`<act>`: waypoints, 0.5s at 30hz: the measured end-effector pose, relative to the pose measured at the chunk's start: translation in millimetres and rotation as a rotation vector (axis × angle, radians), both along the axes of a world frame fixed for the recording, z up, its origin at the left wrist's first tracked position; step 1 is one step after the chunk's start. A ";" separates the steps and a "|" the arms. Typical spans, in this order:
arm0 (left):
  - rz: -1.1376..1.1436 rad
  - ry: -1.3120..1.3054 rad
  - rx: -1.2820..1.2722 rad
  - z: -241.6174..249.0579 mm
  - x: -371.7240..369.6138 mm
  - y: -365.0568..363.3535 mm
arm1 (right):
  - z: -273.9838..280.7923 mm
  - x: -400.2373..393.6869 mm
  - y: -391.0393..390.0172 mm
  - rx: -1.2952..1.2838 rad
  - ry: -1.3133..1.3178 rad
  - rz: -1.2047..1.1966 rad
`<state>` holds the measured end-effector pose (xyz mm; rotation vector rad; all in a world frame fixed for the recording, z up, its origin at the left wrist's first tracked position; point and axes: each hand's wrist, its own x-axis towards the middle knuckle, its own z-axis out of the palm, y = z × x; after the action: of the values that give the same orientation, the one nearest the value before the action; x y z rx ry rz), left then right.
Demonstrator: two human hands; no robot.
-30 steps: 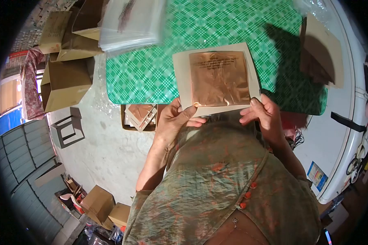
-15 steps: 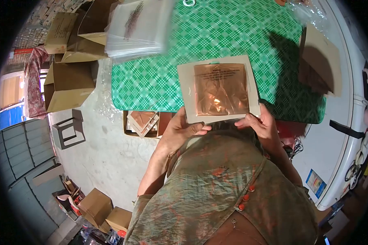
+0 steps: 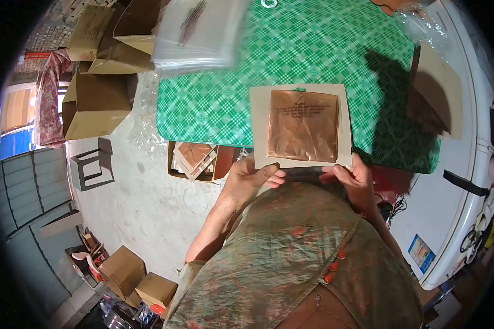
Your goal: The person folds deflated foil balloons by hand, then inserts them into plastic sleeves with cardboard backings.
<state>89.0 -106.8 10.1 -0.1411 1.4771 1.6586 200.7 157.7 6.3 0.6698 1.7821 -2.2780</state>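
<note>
Between my two hands is a beige cardboard sheet [image 3: 261, 123] with a shiny copper-coloured square packet [image 3: 303, 131] lying on its face. Small dark print runs across the packet's upper part, and its film is creased. My left hand [image 3: 248, 178] pinches the sheet's lower left corner, thumb on top. At the lower right corner, my right hand [image 3: 352, 176] grips the edge between thumb and fingers. The sheet overlaps the near edge of the table's green checked cloth [image 3: 203, 112] in this view.
Clear plastic bags [image 3: 200, 41] lie stacked at the table's far left. A folded cardboard piece [image 3: 442, 88] lies at the right. Below the table's left edge, an open box [image 3: 223, 162] holds similar sheets [image 3: 195, 154]. Large open cartons [image 3: 100, 101] stand left; a white appliance [image 3: 422, 216] stands right.
The sheet has straightened from a slight tilt and sits a little lower and further right in view. Both hands keep their hold; the whole view has shifted slightly.
</note>
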 end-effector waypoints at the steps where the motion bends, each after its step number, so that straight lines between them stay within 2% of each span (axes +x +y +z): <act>1: 0.014 0.003 -0.016 -0.4 3.0 1.7 | 1.5 0.6 -2.3 0.000 -0.023 -0.016; 5: 0.063 -0.061 -0.107 -8.9 4.4 -0.6 | -1.5 2.4 -10.8 -0.033 -0.025 -0.093; 10: 0.200 -0.127 0.003 -17.3 6.7 2.4 | -2.5 0.7 -12.3 0.018 -0.054 -0.133; 14: 0.254 -0.119 0.085 -3.1 5.5 11.4 | -4.1 -3.7 -13.3 0.220 -0.038 -0.041; 15: 0.233 -0.096 0.092 -2.1 5.7 11.9 | -3.4 -4.6 -13.3 0.281 0.004 -0.105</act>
<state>94.7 -94.9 7.9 -0.3481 1.3494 1.8755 196.1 144.4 3.0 0.8224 2.1404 -2.1102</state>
